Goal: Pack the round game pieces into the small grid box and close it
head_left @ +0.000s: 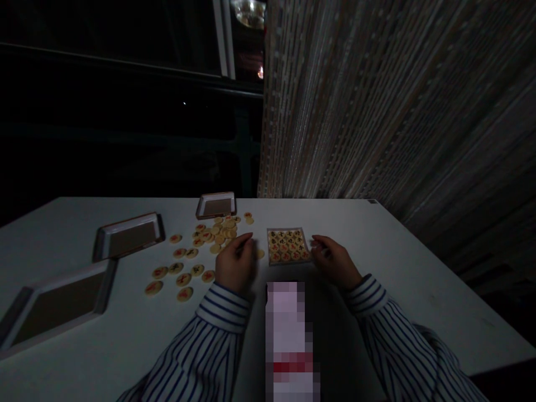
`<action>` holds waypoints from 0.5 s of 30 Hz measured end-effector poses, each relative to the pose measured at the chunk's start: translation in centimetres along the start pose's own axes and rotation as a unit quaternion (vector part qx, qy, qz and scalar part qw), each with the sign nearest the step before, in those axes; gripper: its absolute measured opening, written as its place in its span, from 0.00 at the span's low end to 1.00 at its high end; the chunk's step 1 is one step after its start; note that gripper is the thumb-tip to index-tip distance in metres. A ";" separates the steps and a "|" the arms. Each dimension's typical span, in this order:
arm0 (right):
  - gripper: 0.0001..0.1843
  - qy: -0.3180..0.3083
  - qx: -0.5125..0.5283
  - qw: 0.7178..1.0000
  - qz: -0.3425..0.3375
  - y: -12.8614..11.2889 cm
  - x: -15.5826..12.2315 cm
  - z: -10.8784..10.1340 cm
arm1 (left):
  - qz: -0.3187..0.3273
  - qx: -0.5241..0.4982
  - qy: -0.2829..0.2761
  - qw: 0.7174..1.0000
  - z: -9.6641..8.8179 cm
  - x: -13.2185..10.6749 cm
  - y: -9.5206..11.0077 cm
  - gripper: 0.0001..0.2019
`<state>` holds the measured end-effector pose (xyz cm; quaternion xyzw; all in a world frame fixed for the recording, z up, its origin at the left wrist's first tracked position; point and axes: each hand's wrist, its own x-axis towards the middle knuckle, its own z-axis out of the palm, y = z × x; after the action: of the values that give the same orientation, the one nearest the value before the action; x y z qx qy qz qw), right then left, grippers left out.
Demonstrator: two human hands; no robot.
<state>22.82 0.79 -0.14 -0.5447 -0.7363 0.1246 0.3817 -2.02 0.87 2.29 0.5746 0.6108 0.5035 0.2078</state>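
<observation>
A small square box (268,247) sits on the table, holding round Chinese chess pieces (288,245) in rows, with black characters at the back and red at the front. To its left is my left hand (235,262), loosely curled, with a gap between thumb and forefinger; nothing shows in it. My right hand (335,261) is at the box's right side, fingers bent and slightly apart, its fingertips close to the edge; whether they touch it I cannot tell. One loose piece (260,254) lies between my left hand and the box.
Many loose chess pieces (183,279) are scattered on the white table (402,312), left of my left hand. Three shallow trays or lids (216,206) stand beyond and left of them. A pixelated item (288,335) is between my forearms. A string curtain (335,111) hangs behind.
</observation>
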 end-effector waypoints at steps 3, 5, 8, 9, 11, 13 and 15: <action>0.17 0.023 -0.004 1.000 -0.001 -0.1 0.1 0.1 | -0.006 -0.016 0.026 1.000 -0.5 0.2 -0.2 0.16; 0.16 0.039 -0.006 0.999 -0.005 -0.1 0.1 0.1 | -0.004 -0.021 0.039 0.999 -0.7 0.3 -0.2 0.16; 0.15 0.050 -0.004 0.999 -0.010 -0.2 0.1 0.0 | -0.007 -0.031 0.038 0.999 -1.1 0.2 0.0 0.16; 0.14 0.051 -0.004 0.999 -0.011 -0.3 0.1 -0.1 | -0.008 -0.033 0.033 0.999 -1.3 0.2 0.0 0.16; 0.14 0.048 -0.003 0.999 -0.013 -0.4 0.1 -0.3 | -0.004 -0.030 0.018 0.999 -1.8 0.0 0.0 0.16; 0.14 0.048 -0.002 0.999 -0.016 -0.5 0.1 -0.4 | 0.006 -0.014 0.001 1.000 -2.5 -0.2 -0.2 0.17; 0.13 0.048 -0.003 0.999 -0.024 -0.6 0.1 -0.4 | 0.016 0.012 -0.010 1.000 -3.2 -0.5 -0.6 0.17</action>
<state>22.68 0.53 0.52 -0.5336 -0.7303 0.0870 0.4175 -4.85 -0.66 2.89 0.5918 0.6052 0.4940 0.1988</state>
